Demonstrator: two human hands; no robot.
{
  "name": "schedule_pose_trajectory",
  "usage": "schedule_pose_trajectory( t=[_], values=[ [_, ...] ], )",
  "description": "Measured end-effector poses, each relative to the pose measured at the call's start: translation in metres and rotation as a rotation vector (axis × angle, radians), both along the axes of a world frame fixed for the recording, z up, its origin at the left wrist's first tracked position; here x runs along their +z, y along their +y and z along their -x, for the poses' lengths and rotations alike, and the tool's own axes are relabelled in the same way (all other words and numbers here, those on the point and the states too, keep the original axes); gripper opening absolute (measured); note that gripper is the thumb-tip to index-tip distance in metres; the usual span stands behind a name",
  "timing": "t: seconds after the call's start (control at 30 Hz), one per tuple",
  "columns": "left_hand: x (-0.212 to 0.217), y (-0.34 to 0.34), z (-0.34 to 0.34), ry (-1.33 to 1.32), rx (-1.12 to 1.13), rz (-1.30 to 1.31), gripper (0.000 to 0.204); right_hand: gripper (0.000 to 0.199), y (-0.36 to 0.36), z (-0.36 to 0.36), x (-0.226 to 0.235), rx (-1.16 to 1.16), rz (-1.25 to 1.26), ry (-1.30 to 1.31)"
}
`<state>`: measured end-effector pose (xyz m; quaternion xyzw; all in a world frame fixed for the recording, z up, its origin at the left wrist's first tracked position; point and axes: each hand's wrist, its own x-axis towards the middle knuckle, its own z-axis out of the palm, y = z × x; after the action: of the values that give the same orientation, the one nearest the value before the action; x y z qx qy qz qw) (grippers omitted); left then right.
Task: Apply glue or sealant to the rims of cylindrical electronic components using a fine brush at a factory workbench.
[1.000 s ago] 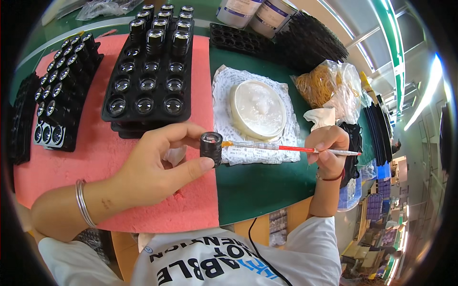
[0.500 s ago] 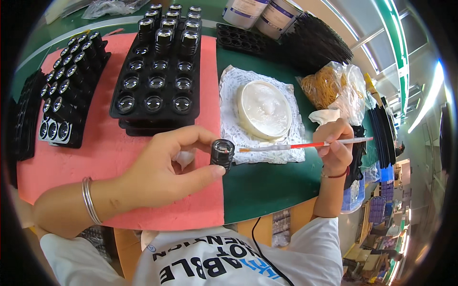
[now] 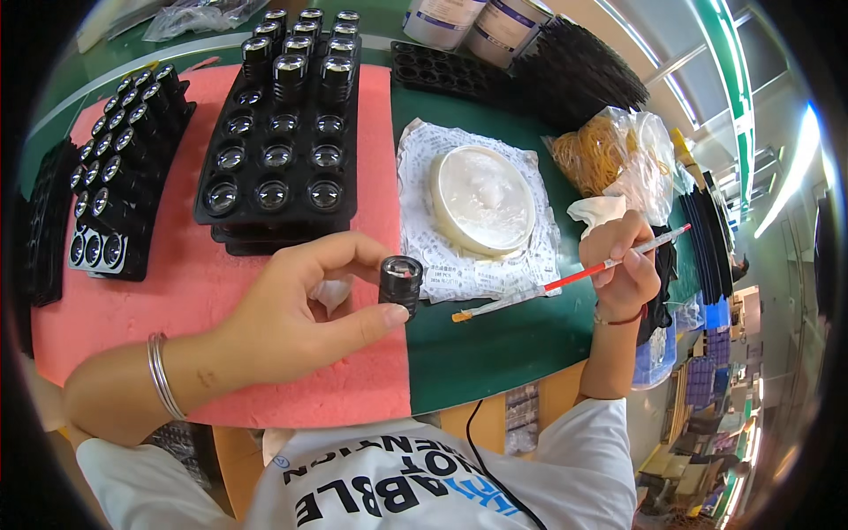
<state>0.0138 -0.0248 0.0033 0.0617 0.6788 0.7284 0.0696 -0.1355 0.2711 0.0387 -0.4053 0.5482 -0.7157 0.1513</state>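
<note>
Left hand (image 3: 291,309), centre of the frame, pinching a small black lens barrel (image 3: 400,284) between thumb below and forefinger above, glass end turned up toward the camera. Thin silver bangles (image 3: 163,375) round that wrist, lower left. Crumpled white tissue (image 3: 334,293) tucked under the curled fingers, just beside the barrel.

Right hand (image 3: 621,265), right of centre, closed pen-fashion round a slim brush (image 3: 570,278) with a red and clear handle. Brush slanting down to the left, its yellowish tip hovering over the green table (image 3: 495,353), a short way right of the barrel and not touching it. Dark cord bracelet on that wrist.

Beneath the left hand, a pink foam mat (image 3: 221,291) covering the left half of the table. On the mat, upper centre, a stack of black trays (image 3: 283,150) filled with lens barrels, glass faces up. Further left, a second black tray (image 3: 115,194) packed with smaller lenses, tilted along the frame's curve.

Between the trays and the right hand, a round shallow dish of white paste (image 3: 484,199) resting on a printed white sheet (image 3: 468,265). Behind the dish, an empty black tray (image 3: 442,71) and two pale tubs (image 3: 481,22) at the top edge. Upper right, a clear bag of yellow rubber bands (image 3: 605,150) and a wad of white cloth (image 3: 596,212) just above the right hand.
</note>
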Motion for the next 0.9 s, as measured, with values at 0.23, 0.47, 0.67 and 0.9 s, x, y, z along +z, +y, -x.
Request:
schedule_pose_trajectory(
  t=[0.23, 0.47, 0.67, 0.9],
  values=[
    [0.0032, 0.0018, -0.0015, -0.055, 0.003, -0.014, 0.026, 0.015, 0.0016, -0.0006, 0.0007, -0.002, -0.02, 0.013],
    [0.0024, 0.0017, -0.0016, -0.042, -0.001, -0.003, 0.026, 0.015, 0.0027, -0.0009, -0.0005, -0.011, -0.036, 0.018],
    [0.0037, 0.0016, -0.002, -0.059, -0.014, 0.027, 0.026, 0.017, 0.0033, -0.0034, -0.0017, -0.069, -0.098, 0.042],
    [0.0048, 0.001, -0.0006, 0.012, -0.034, 0.111, 0.025, 0.021, 0.0047, -0.0044, -0.0023, -0.114, -0.181, 0.082]
  ],
)
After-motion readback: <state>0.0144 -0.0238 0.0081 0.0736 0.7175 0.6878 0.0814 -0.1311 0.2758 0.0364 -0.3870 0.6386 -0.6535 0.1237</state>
